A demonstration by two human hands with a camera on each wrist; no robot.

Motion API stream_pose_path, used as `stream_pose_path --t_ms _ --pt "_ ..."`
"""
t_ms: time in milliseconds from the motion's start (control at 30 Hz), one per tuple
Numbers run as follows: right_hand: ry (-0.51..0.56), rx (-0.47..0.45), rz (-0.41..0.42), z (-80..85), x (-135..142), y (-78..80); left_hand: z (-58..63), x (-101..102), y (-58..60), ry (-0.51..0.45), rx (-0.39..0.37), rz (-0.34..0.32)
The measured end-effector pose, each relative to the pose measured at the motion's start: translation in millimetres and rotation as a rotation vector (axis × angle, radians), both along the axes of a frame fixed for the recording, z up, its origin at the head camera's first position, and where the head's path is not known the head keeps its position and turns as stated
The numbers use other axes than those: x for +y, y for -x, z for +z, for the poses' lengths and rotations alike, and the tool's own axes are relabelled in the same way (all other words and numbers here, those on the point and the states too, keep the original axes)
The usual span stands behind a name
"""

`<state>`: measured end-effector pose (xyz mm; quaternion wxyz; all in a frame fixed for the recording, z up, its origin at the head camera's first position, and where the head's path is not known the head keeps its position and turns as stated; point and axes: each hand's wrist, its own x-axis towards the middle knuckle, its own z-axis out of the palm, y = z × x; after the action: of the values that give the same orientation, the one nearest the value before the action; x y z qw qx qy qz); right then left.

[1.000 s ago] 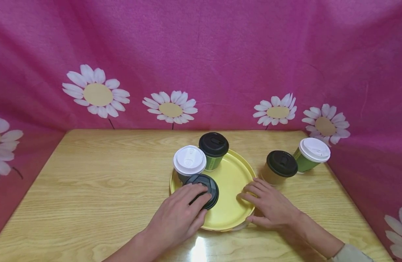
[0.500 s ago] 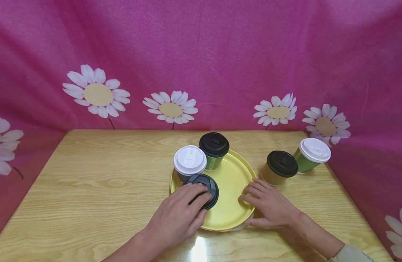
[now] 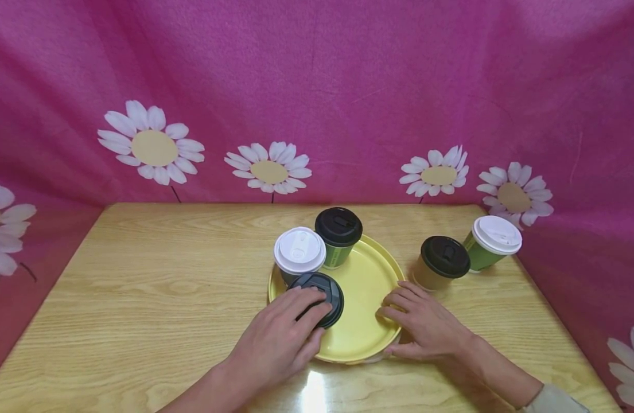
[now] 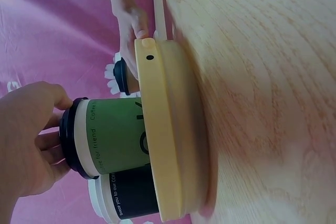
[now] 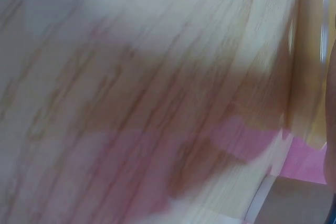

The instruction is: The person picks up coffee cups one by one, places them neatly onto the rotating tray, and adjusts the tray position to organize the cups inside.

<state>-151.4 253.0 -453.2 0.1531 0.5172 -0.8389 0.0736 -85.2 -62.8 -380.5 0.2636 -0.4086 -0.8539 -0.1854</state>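
Observation:
My left hand grips the black lid of a green paper coffee cup from above, fingers curled round its edge. That cup stands upright at the near left of a round yellow tray. Behind it on the tray are a dark cup with a white lid and a green cup with a black lid. At the tray's right side, my right hand holds the rim, fingers over the inside and thumb outside. The right wrist view shows mostly tabletop and a sliver of the tray.
Right of the tray stands a brown cup with a black lid, close to my right fingers. Beyond it is a green cup with a white lid. The wooden table meets a pink daisy cloth at the back and sides.

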Motion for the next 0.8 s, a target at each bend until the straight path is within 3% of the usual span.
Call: stream_pose_path --t_ms 333,800 --pt "-0.017 -0.029 -0.075 -0.5 -3.3 -9.7 0.9 -1.1 1.0 -0.012 -0.068 0.02" --pt "-0.013 -0.053 -0.173 0.1 -13.8 -26.2 -0.2 -4.3 4.9 -0.041 -0.074 0.043"
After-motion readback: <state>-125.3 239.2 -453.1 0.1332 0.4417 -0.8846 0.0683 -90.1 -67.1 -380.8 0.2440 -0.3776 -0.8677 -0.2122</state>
